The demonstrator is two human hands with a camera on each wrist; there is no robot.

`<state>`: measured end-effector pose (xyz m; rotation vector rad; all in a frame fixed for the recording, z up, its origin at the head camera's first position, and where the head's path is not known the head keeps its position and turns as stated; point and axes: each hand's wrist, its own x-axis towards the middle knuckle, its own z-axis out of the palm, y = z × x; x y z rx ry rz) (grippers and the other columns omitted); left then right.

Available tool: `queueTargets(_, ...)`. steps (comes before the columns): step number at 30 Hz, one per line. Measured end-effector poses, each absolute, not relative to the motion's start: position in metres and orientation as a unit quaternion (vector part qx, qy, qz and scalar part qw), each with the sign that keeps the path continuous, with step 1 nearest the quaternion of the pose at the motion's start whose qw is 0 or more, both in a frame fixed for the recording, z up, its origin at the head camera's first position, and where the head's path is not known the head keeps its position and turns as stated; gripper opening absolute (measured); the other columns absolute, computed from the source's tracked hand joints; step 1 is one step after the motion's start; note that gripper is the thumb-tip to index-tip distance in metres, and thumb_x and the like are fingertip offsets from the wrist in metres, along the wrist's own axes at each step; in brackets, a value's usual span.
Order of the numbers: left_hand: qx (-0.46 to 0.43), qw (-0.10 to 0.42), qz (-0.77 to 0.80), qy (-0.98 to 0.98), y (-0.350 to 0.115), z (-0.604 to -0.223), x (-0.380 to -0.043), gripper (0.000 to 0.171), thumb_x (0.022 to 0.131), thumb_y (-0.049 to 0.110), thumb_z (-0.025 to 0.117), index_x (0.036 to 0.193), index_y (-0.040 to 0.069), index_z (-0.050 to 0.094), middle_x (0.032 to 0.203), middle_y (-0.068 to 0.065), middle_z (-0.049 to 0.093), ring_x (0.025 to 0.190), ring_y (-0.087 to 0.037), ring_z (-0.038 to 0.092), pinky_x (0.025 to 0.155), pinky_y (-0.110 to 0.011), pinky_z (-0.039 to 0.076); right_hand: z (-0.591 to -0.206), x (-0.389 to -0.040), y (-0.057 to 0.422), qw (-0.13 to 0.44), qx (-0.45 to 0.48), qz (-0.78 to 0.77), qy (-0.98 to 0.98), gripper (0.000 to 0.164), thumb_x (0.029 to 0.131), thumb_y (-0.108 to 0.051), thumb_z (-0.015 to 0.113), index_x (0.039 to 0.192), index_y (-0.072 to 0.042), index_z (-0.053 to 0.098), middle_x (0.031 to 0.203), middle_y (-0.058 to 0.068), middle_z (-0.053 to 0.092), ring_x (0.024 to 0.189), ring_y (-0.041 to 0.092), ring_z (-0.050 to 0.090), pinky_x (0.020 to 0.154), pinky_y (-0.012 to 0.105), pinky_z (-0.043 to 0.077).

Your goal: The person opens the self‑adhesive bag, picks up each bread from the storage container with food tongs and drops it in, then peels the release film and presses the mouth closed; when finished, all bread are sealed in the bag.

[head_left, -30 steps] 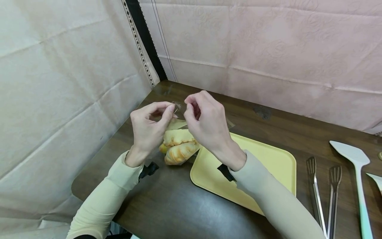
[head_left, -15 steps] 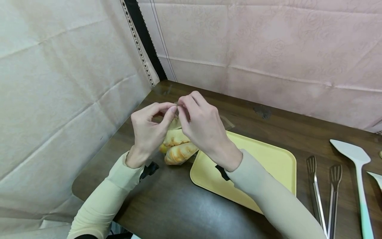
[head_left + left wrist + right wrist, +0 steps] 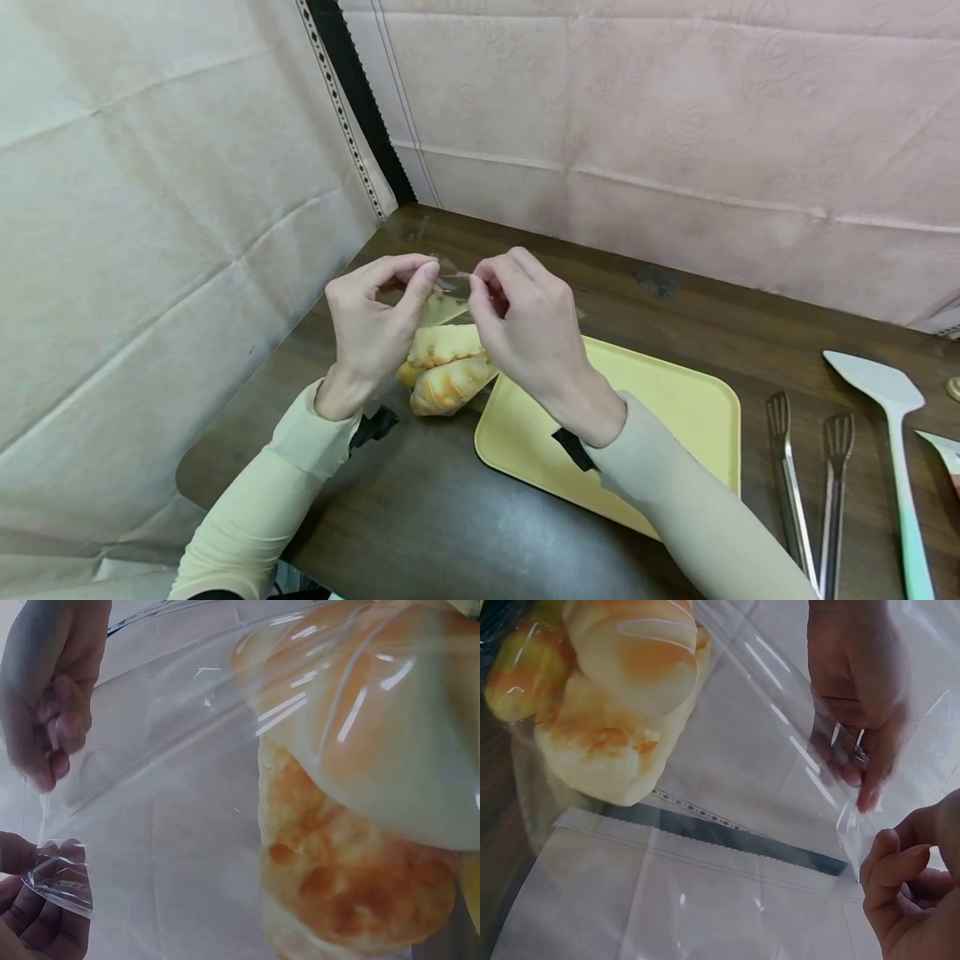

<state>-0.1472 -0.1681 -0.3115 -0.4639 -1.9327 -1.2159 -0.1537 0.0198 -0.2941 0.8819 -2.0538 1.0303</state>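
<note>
A clear plastic bag (image 3: 180,780) with several bread-like pieces inside stands before my hands. Two of them are a ridged golden-topped roll (image 3: 450,386) and a pale browned piece (image 3: 330,877); a yellow-orange piece (image 3: 529,671) shows beside them. My left hand (image 3: 372,312) pinches the bag's upper edge between thumb and forefinger. Just to its right, my right hand (image 3: 528,321) pinches a thin stretch of the clear film, which spans the small gap between both sets of fingertips. Its lower part is hidden behind my hands in the head view.
A yellow tray (image 3: 675,417) lies under my right forearm, close to the bread. Farther right on the brown table (image 3: 420,517) are two metal tongs-like utensils (image 3: 787,450) (image 3: 836,450) and a white spatula (image 3: 888,392) with a green handle. Fabric walls (image 3: 675,125) border the table behind and left.
My right hand came left until its fingertips met the left hand's, then drew back right and slightly down, with film now stretched between them. My left hand has barely moved.
</note>
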Motion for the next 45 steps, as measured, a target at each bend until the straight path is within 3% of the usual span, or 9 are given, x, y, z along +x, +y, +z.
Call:
queueTargets(9,-0.172,0.389,-0.509,-0.748,-0.172,-0.312,-0.149,0.009,0.098,0.001,0.077,0.097,-0.008,0.081,0.074,-0.020,0.077,0.068,0.003,0.070,0.060,-0.013,0.051,-0.302,-0.146,0.041,0.353,0.315,0.409,-0.780,0.010,0.094,0.006,0.068,0.087,0.001,0.071,0.075,0.011,0.061,0.064,0.017,0.058,0.059,0.027,0.051)
queueTargets(20,-0.171,0.391,-0.533,-0.731,-0.177,-0.313,-0.152,0.012,0.100,-0.002,0.074,0.098,-0.013,0.076,0.071,-0.024,0.073,0.065,0.002,0.070,0.058,-0.016,0.055,-0.311,-0.142,0.077,0.355,0.262,0.435,-0.785,0.010,0.092,0.007,0.071,0.085,0.002,0.074,0.074,0.011,0.066,0.060,0.015,0.058,0.062,0.010,0.044)
queueTargets(30,-0.151,0.401,-0.538,-0.726,-0.180,-0.315,-0.156,0.012,0.100,-0.001,0.074,0.099,-0.013,0.075,0.070,-0.026,0.072,0.063,0.003,0.070,0.056,-0.017,0.056,-0.317,-0.136,0.117,0.352,0.208,0.425,-0.808,0.010,0.093,0.004,0.073,0.083,0.002,0.075,0.072,0.010,0.066,0.064,-0.006,0.049,0.063,0.006,0.040)
queueTargets(36,-0.137,0.401,-0.549,-0.720,-0.183,-0.316,-0.156,0.014,0.100,0.001,0.075,0.101,-0.013,0.075,0.071,-0.027,0.072,0.061,0.001,0.071,0.056,-0.021,0.059,-0.327,-0.130,0.139,0.361,0.176,0.412,-0.818,0.010,0.091,0.005,0.075,0.083,-0.001,0.077,0.072,0.008,0.067,0.063,-0.010,0.049,0.063,0.004,0.039)
queueTargets(38,-0.134,0.401,-0.555,-0.717,-0.184,-0.316,-0.157,0.015,0.100,0.001,0.075,0.101,-0.014,0.075,0.070,-0.023,0.073,0.060,0.000,0.072,0.056,-0.022,0.060,-0.330,-0.128,0.145,0.367,0.166,0.408,-0.819,0.011,0.090,0.006,0.076,0.083,-0.002,0.077,0.072,0.008,0.068,0.063,-0.011,0.049,0.064,0.004,0.039)
queueTargets(45,-0.125,0.402,-0.561,-0.712,-0.190,-0.316,-0.159,0.016,0.101,0.002,0.075,0.102,-0.014,0.076,0.072,0.012,0.073,0.059,-0.001,0.072,0.055,-0.023,0.060,-0.341,-0.117,0.165,0.359,0.135,0.392,-0.836,0.011,0.089,0.007,0.077,0.082,-0.002,0.077,0.071,0.007,0.067,0.064,-0.017,0.046,0.064,0.002,0.037)
